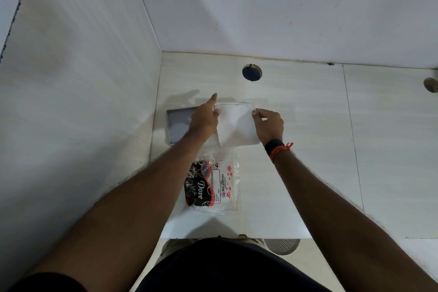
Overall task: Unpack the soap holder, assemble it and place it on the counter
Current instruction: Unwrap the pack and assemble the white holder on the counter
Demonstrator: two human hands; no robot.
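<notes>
A clear plastic bag with a white soap holder part (pixel 237 125) inside lies on the white counter (pixel 308 149). My left hand (pixel 205 118) pinches the bag's upper left corner, index finger pointing out. My right hand (pixel 269 124) pinches the upper right corner. A grey flat piece (pixel 177 125) lies to the left, partly under my left hand. Nearer to me rests a clear printed wrapper (pixel 213 185) with black and red Dove markings.
A round hole with a blue plug (pixel 251 72) sits in the counter near the back wall. A metal fitting (pixel 431 84) shows at the right edge. A tiled wall rises on the left. A floor drain grate (pixel 283 245) lies below the counter edge.
</notes>
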